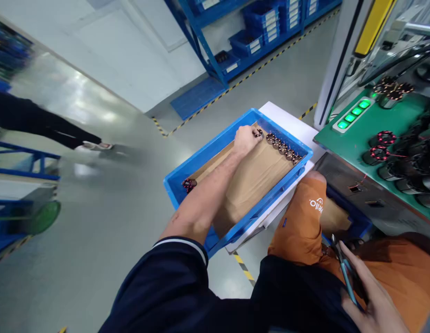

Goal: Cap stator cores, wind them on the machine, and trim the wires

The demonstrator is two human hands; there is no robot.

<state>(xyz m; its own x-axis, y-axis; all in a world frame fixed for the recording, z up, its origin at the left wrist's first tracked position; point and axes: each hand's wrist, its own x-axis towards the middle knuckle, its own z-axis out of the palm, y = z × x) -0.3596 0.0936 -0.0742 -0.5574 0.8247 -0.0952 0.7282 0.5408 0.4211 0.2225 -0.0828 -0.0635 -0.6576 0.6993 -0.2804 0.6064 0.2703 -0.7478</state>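
My left hand (pixel 245 140) reaches into the far end of a blue plastic bin (pixel 197 167) lined with brown cardboard (pixel 256 173). Its fingers are closed on a small round wire-wound stator (pixel 257 133), held beside a row of several similar stators (pixel 283 148) along the bin's far end wall. One or two more stators with reddish wire (pixel 189 184) sit in the near left corner, partly behind my forearm. In my lap, my right hand (pixel 372 296) grips nippers (pixel 344 267) with blue handles, jaws pointing up and away; whether the jaws are closed is unclear.
The bin stands on a white stand (pixel 273 112). To the right, a green bench top (pixel 360 138) carries several stators, dark cylinders and a lit button panel (pixel 353 114). Blue shelving (pixel 201 41) is behind. Another person's legs (pixel 45 122) show at left.
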